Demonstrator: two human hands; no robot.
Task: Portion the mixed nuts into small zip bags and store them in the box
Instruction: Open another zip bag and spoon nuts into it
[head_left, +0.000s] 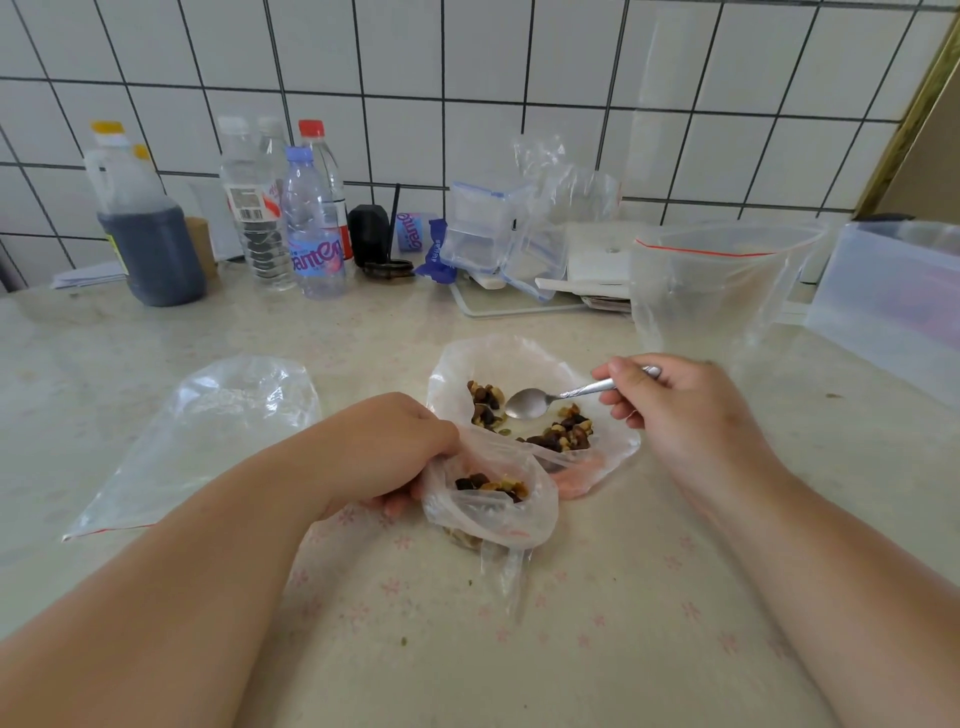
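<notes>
Head view: left hand (387, 449) curled round the rim of a small zip bag (491, 512), holding its mouth open; a few mixed nuts sit inside it. Right hand (670, 402) pinches the handle of a metal spoon (561, 397), thumb on top, bowl empty and poised over the open bag of mixed nuts (530, 410) spread on the table (363, 649) just behind the small bag. Another flat zip bag (202, 441) lies to the left. Translucent storage box (893, 306) stands far right; bottles (291, 208) line the tiled wall
</notes>
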